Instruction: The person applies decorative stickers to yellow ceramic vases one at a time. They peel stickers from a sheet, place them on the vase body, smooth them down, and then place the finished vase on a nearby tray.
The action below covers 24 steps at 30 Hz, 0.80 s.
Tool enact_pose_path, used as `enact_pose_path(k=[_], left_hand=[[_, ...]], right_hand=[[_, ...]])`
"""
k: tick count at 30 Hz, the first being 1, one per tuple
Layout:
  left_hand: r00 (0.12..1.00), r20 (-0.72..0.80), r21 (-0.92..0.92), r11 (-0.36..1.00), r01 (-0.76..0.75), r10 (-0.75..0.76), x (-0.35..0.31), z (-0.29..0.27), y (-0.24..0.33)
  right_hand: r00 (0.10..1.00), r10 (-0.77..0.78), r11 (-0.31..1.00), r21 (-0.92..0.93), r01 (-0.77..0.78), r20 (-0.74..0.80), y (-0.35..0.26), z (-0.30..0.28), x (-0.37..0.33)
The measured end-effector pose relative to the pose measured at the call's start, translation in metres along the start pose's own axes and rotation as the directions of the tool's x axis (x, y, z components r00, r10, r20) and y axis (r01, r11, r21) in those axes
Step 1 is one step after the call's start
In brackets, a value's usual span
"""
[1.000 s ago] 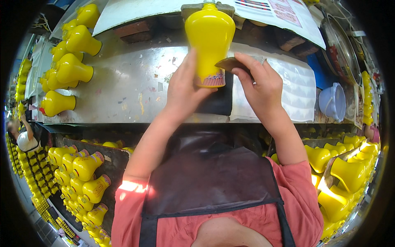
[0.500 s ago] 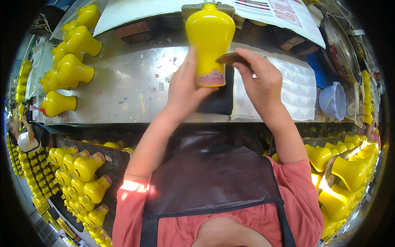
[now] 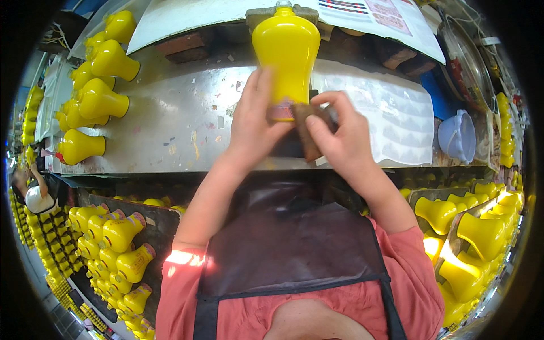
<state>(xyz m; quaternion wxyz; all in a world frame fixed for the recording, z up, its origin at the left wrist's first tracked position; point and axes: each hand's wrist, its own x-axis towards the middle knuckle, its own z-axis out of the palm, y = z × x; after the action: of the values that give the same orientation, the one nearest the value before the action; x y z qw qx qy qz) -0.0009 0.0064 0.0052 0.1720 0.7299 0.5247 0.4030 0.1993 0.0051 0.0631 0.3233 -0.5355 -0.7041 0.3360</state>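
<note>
Above a shiny silver metal table [image 3: 170, 113], one smooth yellow vase-shaped bottle [image 3: 285, 51] lies in the middle, its neck at a grey-brown block [image 3: 258, 17] and its slim end toward the person. Near that end runs a pink patterned band [image 3: 281, 110]. The person's left hand [image 3: 252, 116] is against the bottle's left side. Its fingers are blurry, so I can't tell if they grip or just lean. The right hand [image 3: 343, 133] pinches a flat, dark brown piece [image 3: 307, 136] between thumb and fingers, right by the band. A bumpy white sheet [image 3: 391, 113] lies to the right, beside a little pale blue bucket [image 3: 457, 136]. More yellow bottles [image 3: 105, 97] lie on the table's left side.
</note>
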Motion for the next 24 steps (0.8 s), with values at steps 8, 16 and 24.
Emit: enact_pose_path(k=[8,16,24], left_hand=[[0.999,-0.029,0.151,0.988,0.040,-0.036,-0.003,0.003,0.019],[0.995,-0.045,-0.104,0.991,0.081,-0.086,0.001,-0.005,0.005],[0.999,-0.028,0.252,0.968,-0.023,0.031,0.003,-0.001,0.013]], right_hand=[[0.993,0.049,0.998,0.032,-0.046,-0.105,0.006,0.004,-0.004],[0.982,0.188,0.974,0.125,-0.189,0.016,0.022,0.006,-0.006],[0.999,0.050,0.997,0.055,-0.050,-0.002,0.014,0.018,-0.014]])
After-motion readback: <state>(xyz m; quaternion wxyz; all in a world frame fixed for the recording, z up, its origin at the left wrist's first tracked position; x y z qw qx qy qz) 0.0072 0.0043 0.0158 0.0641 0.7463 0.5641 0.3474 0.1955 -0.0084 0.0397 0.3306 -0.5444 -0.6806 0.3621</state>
